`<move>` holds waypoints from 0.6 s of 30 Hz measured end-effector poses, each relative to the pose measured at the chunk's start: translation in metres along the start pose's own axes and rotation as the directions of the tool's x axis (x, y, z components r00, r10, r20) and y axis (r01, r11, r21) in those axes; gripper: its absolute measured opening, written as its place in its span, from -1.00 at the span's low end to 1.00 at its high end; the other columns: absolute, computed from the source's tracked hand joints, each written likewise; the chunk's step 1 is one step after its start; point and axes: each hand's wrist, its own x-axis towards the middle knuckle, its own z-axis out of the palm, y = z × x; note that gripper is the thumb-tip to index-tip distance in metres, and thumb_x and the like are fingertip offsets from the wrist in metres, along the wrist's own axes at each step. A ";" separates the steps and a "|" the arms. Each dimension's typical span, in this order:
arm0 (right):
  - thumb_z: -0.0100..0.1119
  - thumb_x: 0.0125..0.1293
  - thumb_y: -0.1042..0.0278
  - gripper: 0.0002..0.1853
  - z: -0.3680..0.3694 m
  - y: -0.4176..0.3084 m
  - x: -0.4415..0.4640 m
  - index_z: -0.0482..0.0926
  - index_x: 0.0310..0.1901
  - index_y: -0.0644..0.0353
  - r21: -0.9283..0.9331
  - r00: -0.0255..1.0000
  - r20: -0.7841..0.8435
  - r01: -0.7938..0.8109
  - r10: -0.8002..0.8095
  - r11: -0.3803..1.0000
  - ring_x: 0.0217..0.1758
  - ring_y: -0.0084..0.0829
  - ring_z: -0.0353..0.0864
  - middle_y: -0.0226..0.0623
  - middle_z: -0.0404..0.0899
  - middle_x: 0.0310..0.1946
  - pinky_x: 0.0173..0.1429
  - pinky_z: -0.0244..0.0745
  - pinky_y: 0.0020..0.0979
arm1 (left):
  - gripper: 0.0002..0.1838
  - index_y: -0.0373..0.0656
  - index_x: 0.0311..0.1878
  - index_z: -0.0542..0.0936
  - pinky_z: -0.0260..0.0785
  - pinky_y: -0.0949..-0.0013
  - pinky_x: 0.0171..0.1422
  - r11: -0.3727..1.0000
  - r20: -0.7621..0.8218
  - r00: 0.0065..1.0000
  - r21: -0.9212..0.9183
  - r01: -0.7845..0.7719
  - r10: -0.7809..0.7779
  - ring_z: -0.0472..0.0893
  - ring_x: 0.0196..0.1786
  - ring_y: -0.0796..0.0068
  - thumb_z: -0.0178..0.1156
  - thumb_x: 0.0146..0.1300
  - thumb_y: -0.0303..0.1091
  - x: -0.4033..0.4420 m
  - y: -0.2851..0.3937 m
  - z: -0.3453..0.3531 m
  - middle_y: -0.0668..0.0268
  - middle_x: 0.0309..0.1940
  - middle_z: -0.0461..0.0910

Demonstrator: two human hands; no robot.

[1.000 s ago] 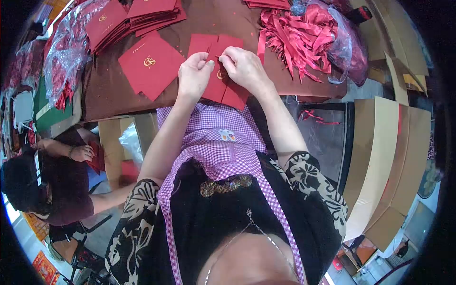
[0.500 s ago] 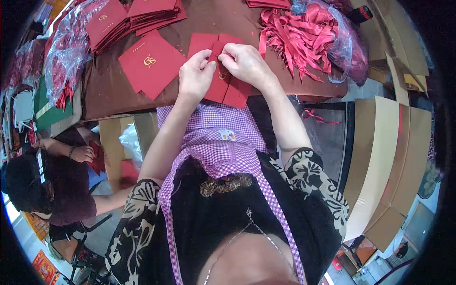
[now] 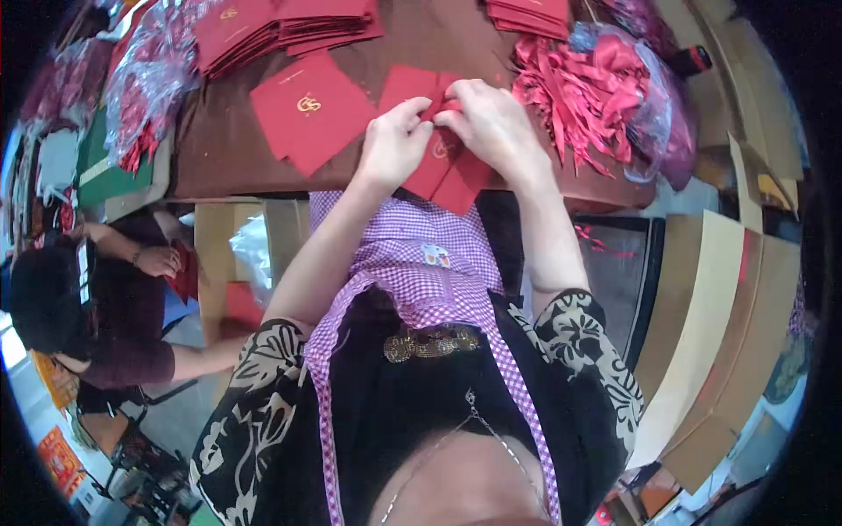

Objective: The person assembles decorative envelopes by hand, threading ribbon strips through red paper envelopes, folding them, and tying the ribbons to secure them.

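Observation:
A red card [image 3: 438,167] with a gold emblem lies at the table's near edge, overlapping another red piece [image 3: 408,83]. My left hand [image 3: 395,145] is closed over its left side, thumb and forefinger pinched together. My right hand [image 3: 495,127] pinches close by on the right, fingers curled. Between the fingertips shows a narrow strip of red; whether it is a fold of the card or a ribbon I cannot tell. Left of my hands, another red card [image 3: 311,118] with a gold emblem lies flat. A heap of red satin ribbons [image 3: 579,105] is to the right.
Stacks of red cards [image 3: 329,22] stand at the back left, with more cards [image 3: 531,17] at the back right. Plastic bags [image 3: 140,96] sit at the left. Cardboard boxes [image 3: 728,333] line the right. At the lower left, another person's hand [image 3: 158,261] holds something red.
The view has shifted, so the table's contents appear farther right and slightly lower. My hands stay pinched at the same card, with the fingertips still close together.

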 end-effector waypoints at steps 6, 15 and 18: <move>0.26 0.16 0.33 -0.74 -0.004 0.008 -0.006 0.56 -0.14 0.26 0.182 0.997 -0.057 -0.049 0.060 0.982 -0.22 -0.16 0.60 -0.10 0.59 -0.29 -0.14 0.45 -0.26 | -0.63 -0.29 0.08 0.54 0.47 0.45 -0.01 0.996 0.015 0.997 0.034 0.079 -0.080 0.58 -0.15 0.60 0.23 0.17 -0.47 0.000 0.008 -0.005 0.24 -0.20 0.65; 0.18 0.11 0.49 -0.96 0.020 0.000 -0.012 0.51 -0.39 0.21 0.070 0.973 -0.225 0.064 -0.047 0.995 -0.25 -0.22 0.53 -0.24 0.54 -0.42 -0.11 0.27 -0.24 | -0.70 -0.34 0.05 0.52 0.40 0.61 -0.29 0.918 0.222 0.960 -0.317 0.239 -0.173 0.54 -0.39 0.67 0.12 0.26 -0.47 0.002 0.022 -0.022 0.33 -0.33 0.61; 0.16 0.11 0.51 -0.95 0.016 -0.001 -0.010 0.49 -0.39 0.21 0.069 0.967 -0.241 0.106 -0.086 0.992 -0.24 -0.25 0.52 -0.27 0.52 -0.42 -0.07 0.25 -0.26 | -0.69 -0.34 0.09 0.50 0.35 0.62 -0.36 0.813 0.308 0.944 -0.515 0.273 -0.122 0.49 -0.47 0.69 0.04 0.30 -0.51 0.010 0.011 -0.027 0.39 -0.41 0.56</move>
